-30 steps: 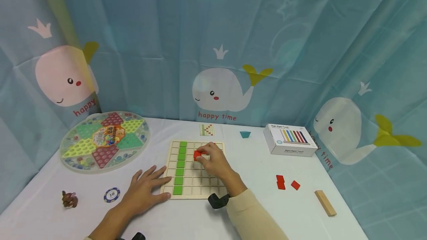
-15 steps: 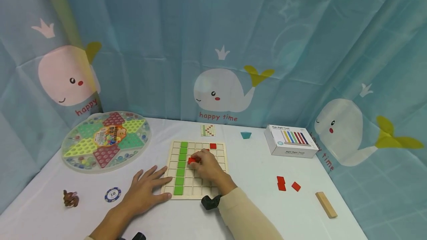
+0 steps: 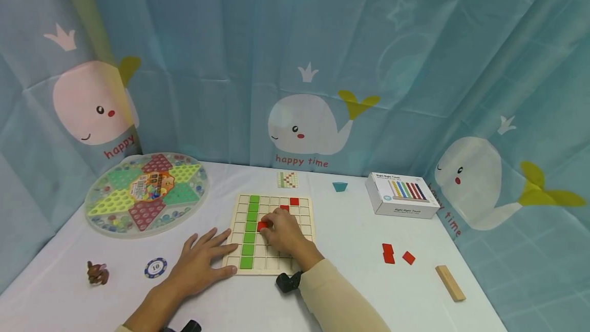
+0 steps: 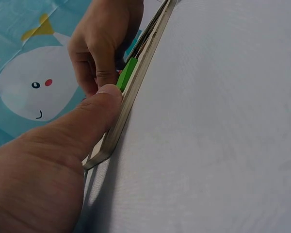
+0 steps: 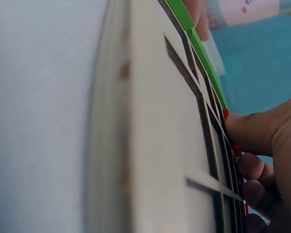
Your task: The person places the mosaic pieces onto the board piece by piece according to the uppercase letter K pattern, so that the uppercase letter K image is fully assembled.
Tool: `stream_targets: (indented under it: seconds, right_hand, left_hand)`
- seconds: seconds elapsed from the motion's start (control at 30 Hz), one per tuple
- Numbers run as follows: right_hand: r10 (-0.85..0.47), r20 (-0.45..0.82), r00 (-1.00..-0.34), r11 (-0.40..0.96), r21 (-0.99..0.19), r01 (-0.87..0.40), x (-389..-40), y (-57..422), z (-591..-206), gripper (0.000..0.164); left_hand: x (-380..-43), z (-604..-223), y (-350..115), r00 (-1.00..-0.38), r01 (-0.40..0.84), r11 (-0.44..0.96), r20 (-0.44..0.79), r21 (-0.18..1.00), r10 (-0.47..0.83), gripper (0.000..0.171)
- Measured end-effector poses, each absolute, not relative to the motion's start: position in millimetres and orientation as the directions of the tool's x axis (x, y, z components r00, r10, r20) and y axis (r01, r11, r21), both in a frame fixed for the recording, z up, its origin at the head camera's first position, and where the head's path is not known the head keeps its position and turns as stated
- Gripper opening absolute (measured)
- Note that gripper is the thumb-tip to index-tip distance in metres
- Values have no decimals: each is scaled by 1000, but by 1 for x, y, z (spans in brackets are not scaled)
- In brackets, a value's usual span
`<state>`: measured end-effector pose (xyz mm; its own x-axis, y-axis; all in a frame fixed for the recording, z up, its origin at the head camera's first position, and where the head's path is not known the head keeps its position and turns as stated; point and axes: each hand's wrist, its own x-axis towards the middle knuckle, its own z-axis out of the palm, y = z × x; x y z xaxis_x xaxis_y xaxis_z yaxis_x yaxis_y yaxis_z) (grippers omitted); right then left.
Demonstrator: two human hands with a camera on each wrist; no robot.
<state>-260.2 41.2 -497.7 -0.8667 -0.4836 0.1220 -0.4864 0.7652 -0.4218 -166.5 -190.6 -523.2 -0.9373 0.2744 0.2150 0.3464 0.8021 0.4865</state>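
A wooden grid board (image 3: 272, 272) lies on the white table, with a column of green square tiles (image 3: 249, 237) down its left part. My right hand (image 3: 287, 232) pinches a red square tile (image 3: 261, 226) between thumb and fingers at a cell just right of that column. Two other red tiles, a farther one (image 3: 294, 201) and a nearer one (image 3: 285, 207), sit diagonally up and right. My left hand (image 3: 195, 265) rests spread at the board's left edge, its thumb (image 4: 99, 109) on the rim in the left wrist view. Cells under the right hand are hidden.
Loose red tiles (image 3: 388, 253) and a wooden block (image 3: 450, 283) lie to the right. Behind the board are a pattern card (image 3: 288, 180), a teal piece (image 3: 339, 187) and a box (image 3: 402, 194). A checkers board (image 3: 147, 194), poker chip (image 3: 155, 268) and brown animal figure (image 3: 97, 273) are left.
My right hand has moved left and nearer with the red tile, to beside the green column. The red tiles at the board's upper right have come into sight. The left hand stays put.
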Motion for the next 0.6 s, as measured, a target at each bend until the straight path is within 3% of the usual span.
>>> stream_targets:
  seconds: [0.6]
  right_hand:
    - [-470, 180, -864, 677, -554, -484, -246, 60, -478, 31]
  left_hand:
    - [-166, -522, -190, -939, 341, 799, 207, 495, 273, 61]
